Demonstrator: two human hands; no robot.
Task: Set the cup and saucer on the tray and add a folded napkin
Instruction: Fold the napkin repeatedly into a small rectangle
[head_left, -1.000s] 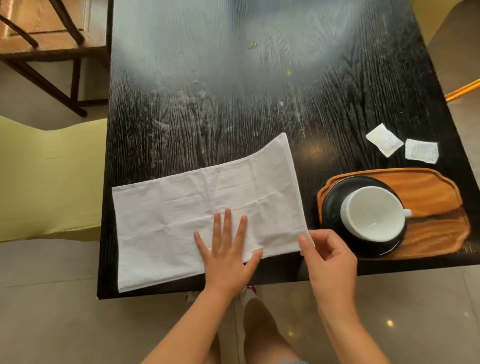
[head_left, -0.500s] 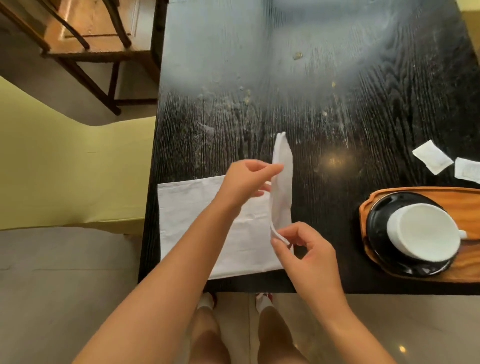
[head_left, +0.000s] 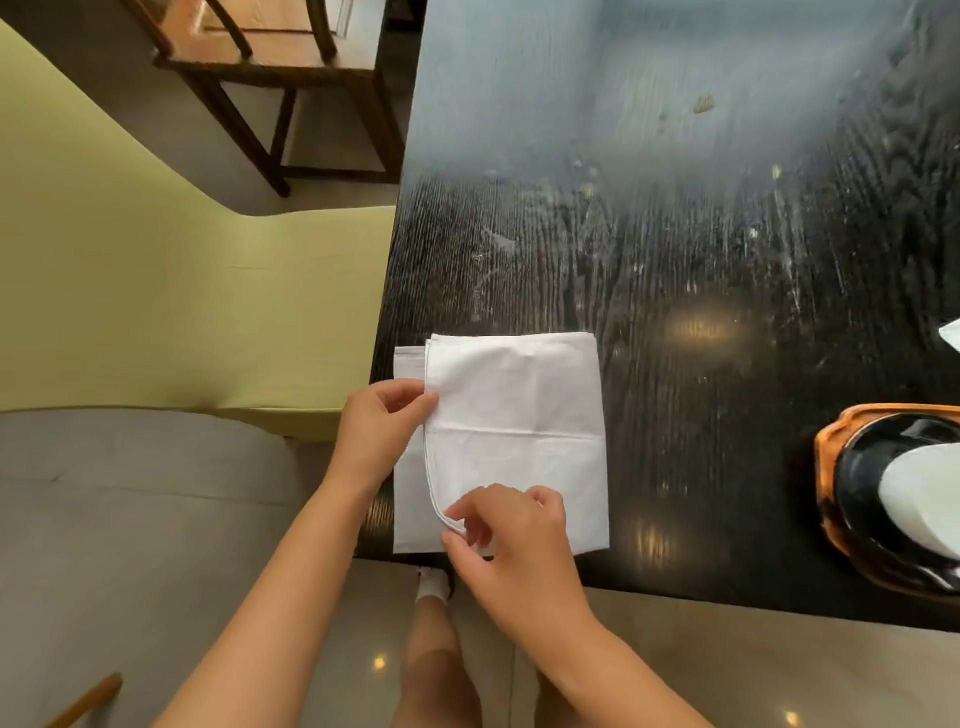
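White cloth napkin (head_left: 519, 431), folded over on black wood-grain table (head_left: 701, 291); left hand (head_left: 376, 434) and right hand (head_left: 511, 540) pinch its hemmed upper edge. Right: orange wooden tray (head_left: 826, 467) bearing black saucer (head_left: 857, 483) and white cup (head_left: 924, 499). No legible writing.

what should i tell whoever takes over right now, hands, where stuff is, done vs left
Left hand: pinches the hemmed edge of the napkin at its left side.
Right hand: pinches the same edge near the front corner.
Napkin: folded over on the black table, top layer short of the bottom layer's left edge.
Cup sits on the saucer on the wooden tray at far right, partly out of view.
Done: cup and saucer on tray.
Left: align and finish the fold, then put the napkin on the tray.
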